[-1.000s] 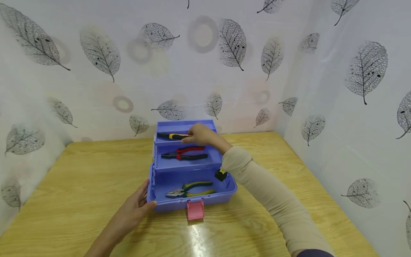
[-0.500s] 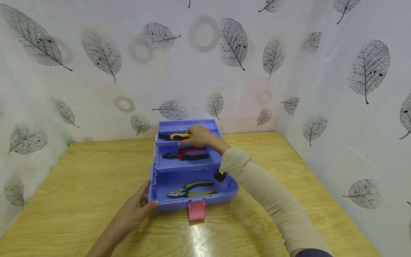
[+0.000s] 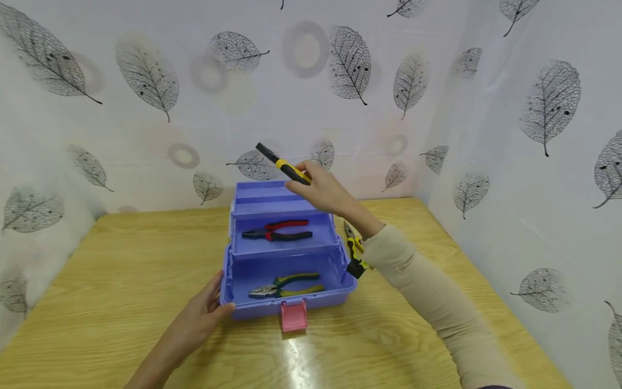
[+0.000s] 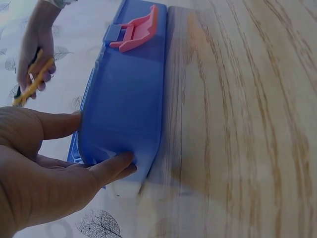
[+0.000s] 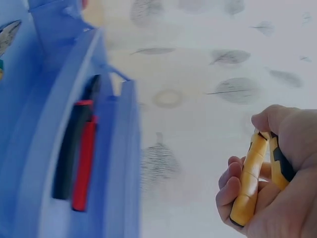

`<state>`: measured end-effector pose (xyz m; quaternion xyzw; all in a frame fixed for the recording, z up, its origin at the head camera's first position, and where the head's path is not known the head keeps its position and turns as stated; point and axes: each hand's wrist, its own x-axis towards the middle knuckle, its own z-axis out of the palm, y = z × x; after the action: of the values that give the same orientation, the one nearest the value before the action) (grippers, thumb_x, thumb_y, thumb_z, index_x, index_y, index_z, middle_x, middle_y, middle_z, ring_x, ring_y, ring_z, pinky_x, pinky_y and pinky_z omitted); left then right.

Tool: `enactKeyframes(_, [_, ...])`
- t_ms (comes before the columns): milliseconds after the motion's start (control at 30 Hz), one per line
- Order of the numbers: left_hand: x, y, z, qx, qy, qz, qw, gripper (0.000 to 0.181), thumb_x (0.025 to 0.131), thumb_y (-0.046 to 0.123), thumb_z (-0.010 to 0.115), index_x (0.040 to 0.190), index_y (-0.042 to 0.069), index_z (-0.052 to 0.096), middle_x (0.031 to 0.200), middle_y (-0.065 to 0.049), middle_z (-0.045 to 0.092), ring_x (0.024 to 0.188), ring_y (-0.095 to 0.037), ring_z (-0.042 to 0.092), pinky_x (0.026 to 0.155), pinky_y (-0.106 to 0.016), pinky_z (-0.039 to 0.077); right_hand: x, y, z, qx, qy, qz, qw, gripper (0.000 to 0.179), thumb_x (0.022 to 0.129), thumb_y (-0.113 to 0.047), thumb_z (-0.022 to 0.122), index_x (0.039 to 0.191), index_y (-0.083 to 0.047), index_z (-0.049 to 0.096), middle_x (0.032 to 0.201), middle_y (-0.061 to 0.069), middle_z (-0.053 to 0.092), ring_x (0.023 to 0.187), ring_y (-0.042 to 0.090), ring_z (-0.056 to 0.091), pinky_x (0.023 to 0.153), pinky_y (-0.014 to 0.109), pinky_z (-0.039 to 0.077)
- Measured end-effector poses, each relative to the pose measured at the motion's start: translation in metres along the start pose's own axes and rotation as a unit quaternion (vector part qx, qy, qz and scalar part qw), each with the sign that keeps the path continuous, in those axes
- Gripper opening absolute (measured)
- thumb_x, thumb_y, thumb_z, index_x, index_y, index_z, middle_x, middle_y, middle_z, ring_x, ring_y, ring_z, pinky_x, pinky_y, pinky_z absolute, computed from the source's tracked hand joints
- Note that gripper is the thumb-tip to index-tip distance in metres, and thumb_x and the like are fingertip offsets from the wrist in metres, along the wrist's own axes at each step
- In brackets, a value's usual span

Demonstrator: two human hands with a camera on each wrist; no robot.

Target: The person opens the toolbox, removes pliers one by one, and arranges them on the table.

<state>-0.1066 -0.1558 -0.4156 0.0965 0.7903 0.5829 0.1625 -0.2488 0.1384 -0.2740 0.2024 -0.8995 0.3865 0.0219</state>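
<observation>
A blue-violet toolbox (image 3: 257, 310) stands with its stepped trays raised. My left hand (image 3: 199, 313) grips its left front corner, thumb at the rim (image 4: 79, 130) and fingers against the end wall. Above the top tray, my right hand (image 3: 323, 189) holds yellow-and-black pliers (image 3: 289, 169) by the handles, their dark tip pointing up and left. In the right wrist view, fingers curl round the yellow handles (image 5: 250, 181). Red-and-black pliers (image 3: 286, 235) lie in the middle tray. Green-and-yellow pliers (image 3: 286, 292) lie in the bottom.
Another pair of yellow-and-black pliers (image 3: 351, 233) lies on the wooden table (image 3: 146, 259) right of the toolbox, partly hidden by my right arm. A pink latch (image 3: 293, 316) hangs open at the box's front. Leaf-patterned sheeting (image 3: 272, 108) surrounds the table.
My right hand has lifted the yellow-and-black pliers out of the top tray, up and slightly right. The pliers on the table have come into view. My left hand keeps its grip on the box.
</observation>
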Motion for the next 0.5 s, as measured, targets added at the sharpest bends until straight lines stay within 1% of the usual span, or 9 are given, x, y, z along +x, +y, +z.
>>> enactKeyframes(33, [0.0,0.0,0.0,0.0,0.0,-0.001,1.0,0.082,0.104,0.006,0.058,0.163,-0.003,0.002,0.166,-0.029,0.015,0.147,-0.045,0.03,0.115,-0.044,0.033,-0.004,-0.001,-0.006,0.01,0.005,-0.009,0.9999,0.044,0.103,-0.036,0.063,0.135,-0.007,0.056,0.094,0.01,0.058,0.066,0.019,0.047,0.055,0.029,0.041])
enactKeyframes(100, [0.0,0.0,-0.001,0.0,-0.001,-0.005,1.0,0.082,0.104,0.006,0.058,0.163,-0.003,0.002,0.166,-0.029,0.014,0.148,-0.045,0.029,0.115,-0.044,0.032,-0.012,-0.002,-0.019,0.012,0.019,-0.022,0.9995,0.046,0.104,-0.035,0.061,0.14,-0.008,0.058,0.09,0.01,0.057,0.065,0.019,0.046,0.054,0.029,0.04])
enactKeyframes(200, [0.001,-0.001,-0.001,-0.003,-0.003,-0.008,1.0,0.082,0.104,0.006,0.058,0.163,-0.003,0.001,0.166,-0.029,0.014,0.148,-0.044,0.028,0.115,-0.044,0.032,-0.026,-0.002,-0.037,0.028,0.043,-0.023,0.9984,0.044,0.104,-0.034,0.061,0.14,-0.009,0.059,0.086,0.01,0.054,0.063,0.02,0.043,0.052,0.03,0.038])
enactKeyframes(333, [0.002,-0.002,-0.001,0.002,-0.003,-0.007,1.0,0.082,0.105,0.007,0.058,0.163,-0.003,0.001,0.166,-0.029,0.014,0.148,-0.044,0.029,0.116,-0.045,0.032,-0.045,-0.001,-0.06,0.039,0.084,-0.001,0.9957,0.041,0.105,-0.034,0.062,0.137,-0.008,0.06,0.084,0.009,0.052,0.064,0.02,0.042,0.05,0.029,0.036])
enactKeyframes(500, [0.003,-0.002,0.0,0.007,-0.004,-0.004,1.0,0.083,0.105,0.008,0.058,0.163,-0.003,0.001,0.166,-0.029,0.014,0.147,-0.044,0.03,0.116,-0.044,0.031,-0.066,0.01,-0.084,0.008,0.133,0.034,0.9905,0.048,0.104,-0.039,0.062,0.138,-0.006,0.06,0.085,0.008,0.053,0.066,0.021,0.044,0.051,0.029,0.035])
